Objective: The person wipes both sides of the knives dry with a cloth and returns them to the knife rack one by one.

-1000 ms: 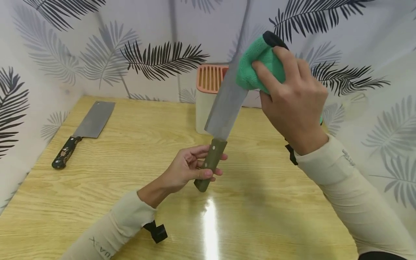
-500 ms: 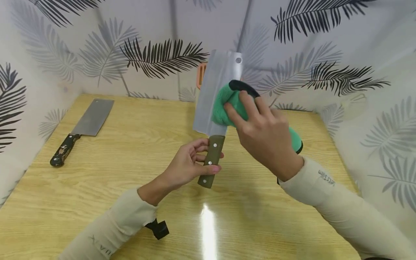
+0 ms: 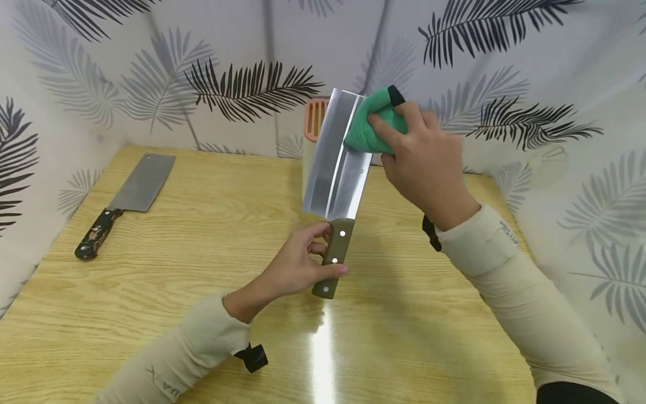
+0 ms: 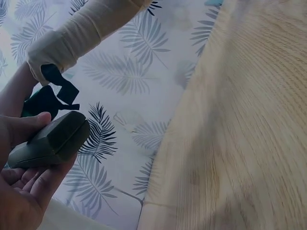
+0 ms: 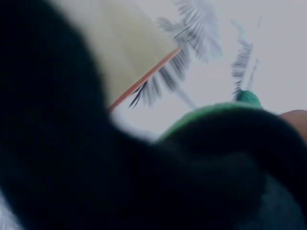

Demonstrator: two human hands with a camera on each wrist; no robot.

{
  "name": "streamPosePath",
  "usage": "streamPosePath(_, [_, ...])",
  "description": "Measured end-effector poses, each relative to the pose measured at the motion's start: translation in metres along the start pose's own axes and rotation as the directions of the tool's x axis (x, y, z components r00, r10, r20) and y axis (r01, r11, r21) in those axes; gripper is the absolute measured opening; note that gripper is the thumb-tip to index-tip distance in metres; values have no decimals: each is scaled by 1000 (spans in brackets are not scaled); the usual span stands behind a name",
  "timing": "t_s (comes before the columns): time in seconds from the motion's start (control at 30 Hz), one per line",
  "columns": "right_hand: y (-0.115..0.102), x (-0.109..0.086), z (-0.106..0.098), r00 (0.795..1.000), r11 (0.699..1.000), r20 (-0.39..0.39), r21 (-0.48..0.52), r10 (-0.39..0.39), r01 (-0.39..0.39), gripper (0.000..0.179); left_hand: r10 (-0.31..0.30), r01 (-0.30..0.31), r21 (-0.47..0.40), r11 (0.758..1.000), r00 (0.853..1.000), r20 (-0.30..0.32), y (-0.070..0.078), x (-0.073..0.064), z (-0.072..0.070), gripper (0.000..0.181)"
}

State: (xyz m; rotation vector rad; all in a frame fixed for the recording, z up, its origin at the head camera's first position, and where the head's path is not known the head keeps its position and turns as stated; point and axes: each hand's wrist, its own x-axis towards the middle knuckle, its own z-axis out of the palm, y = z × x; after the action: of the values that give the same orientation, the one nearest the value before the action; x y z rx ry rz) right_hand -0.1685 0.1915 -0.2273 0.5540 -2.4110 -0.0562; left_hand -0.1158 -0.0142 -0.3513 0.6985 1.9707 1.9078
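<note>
In the head view, my left hand (image 3: 295, 261) grips the olive handle (image 3: 337, 247) of a cleaver, thumb across its front. The wide steel blade (image 3: 323, 174) points up, leaning slightly right, raised above the table. My right hand (image 3: 429, 163) holds a bunched green cloth (image 3: 370, 126) with a black edge against the upper right part of the blade, hiding that corner. From the left wrist, the handle's butt end (image 4: 55, 139) shows between thumb and fingers. Dark blur fills most of the right wrist view, with a strip of green cloth (image 5: 206, 112) visible.
A second cleaver (image 3: 143, 182) with a dark patterned handle lies at the table's left. Behind the raised blade stands a pale knife holder (image 3: 315, 120) with an orange slotted top. Leaf-patterned fabric (image 3: 242, 33) hangs around the wooden table (image 3: 202, 235).
The cloth went from high on the blade down close to the handle, then back up to its upper part. The blade's face has turned and catches more light. The second cleaver stayed put.
</note>
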Motion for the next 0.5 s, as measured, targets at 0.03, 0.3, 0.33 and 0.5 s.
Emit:
streamPosePath(0.03, [-2, -2, 1, 1000, 1000, 15, 6, -14, 14, 45, 0, 0, 8, 1000, 1000, -7, 0, 0, 0, 46])
streamPosePath(0.3, [-42, -38, 12, 975, 977, 69, -4, -213, 214, 44, -28, 32, 50, 998, 997, -79, -1, 5, -12, 53])
streamPosePath(0.33, [-46, -41, 15, 973, 975, 67, -10, -222, 223, 44, -28, 32, 60, 998, 997, -79, -1, 5, -14, 54])
streamPosePath(0.5, [-42, -39, 30, 985, 985, 38, -31, -168, 169, 37, 1, 5, 93, 996, 998, -69, -6, 3, -14, 51])
